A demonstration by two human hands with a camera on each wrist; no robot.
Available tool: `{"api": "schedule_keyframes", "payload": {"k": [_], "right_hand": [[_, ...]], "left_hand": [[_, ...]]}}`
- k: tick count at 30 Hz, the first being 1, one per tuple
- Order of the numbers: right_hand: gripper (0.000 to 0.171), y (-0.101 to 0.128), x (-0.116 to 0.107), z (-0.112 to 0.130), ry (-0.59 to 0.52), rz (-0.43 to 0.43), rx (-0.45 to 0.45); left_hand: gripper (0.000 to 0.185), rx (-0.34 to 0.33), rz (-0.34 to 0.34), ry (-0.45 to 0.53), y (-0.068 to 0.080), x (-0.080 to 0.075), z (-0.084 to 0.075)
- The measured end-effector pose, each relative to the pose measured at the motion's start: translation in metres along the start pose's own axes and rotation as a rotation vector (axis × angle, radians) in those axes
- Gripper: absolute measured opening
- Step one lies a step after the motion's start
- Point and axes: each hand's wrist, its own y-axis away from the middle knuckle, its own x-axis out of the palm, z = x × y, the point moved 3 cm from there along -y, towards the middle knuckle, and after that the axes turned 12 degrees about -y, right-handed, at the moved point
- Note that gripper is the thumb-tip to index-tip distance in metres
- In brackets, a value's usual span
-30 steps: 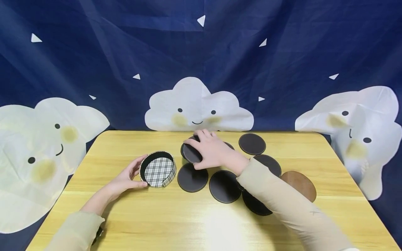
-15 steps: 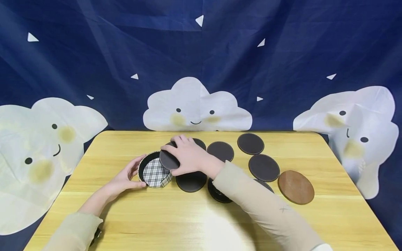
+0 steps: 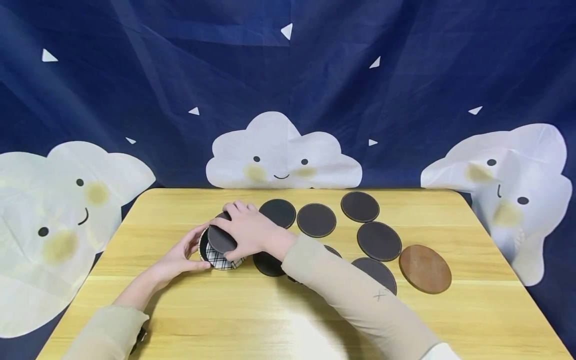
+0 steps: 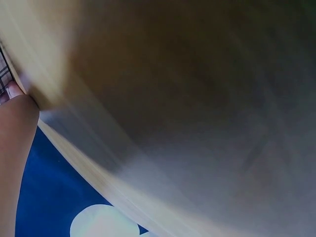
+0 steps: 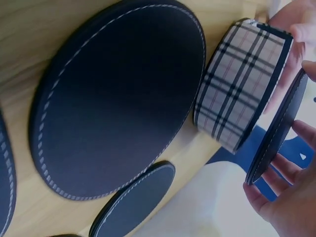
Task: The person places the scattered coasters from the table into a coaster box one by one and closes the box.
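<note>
My left hand (image 3: 179, 256) grips the side of a round plaid coaster holder (image 3: 219, 261) on the table, thumb at the near side and fingers behind it. The holder has a black inner wall and a white checked floor. My right hand (image 3: 254, 229) holds a round black coaster (image 3: 222, 241) by its edge, over the holder's opening. In the right wrist view this stitched coaster (image 5: 280, 129) stands apart from the holder's rim, just above it. Only a sliver of the holder and part of my left hand show in the left wrist view.
Several black coasters lie flat on the wooden table (image 3: 216, 320), among them one at the back (image 3: 316, 220) and one under my right forearm (image 3: 375, 274). A brown round disc (image 3: 425, 268) lies to the right. A blue cloud-patterned curtain (image 3: 396, 100) hangs behind the table.
My right hand has lifted the black coaster from the back of the table and brought it left over the holder. My left hand has stayed on the holder.
</note>
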Motion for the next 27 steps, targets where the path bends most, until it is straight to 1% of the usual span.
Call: {"api": "schedule_keyframes", "payload": {"k": [4,10,17,27], "right_hand": [[0.087,-0.007,0.005,0.006,0.006,0.011,-0.008],[0.085,-0.011,0.012,0.013,0.021,0.020,-0.019],[0.086,-0.014,0.019,0.014,0.035,0.013,0.001],[0.090,-0.017,0.024,0.019,0.007,0.024,0.012]], "left_hand": [[0.105,-0.007,-0.008,0.000,0.000,0.000,0.000],[0.105,-0.014,-0.009,-0.001,0.001,-0.001,0.002],[0.102,0.008,-0.008,-0.002,0.000,0.001,0.004],[0.102,-0.002,0.002,0.000,0.000,0.000,0.006]]}}
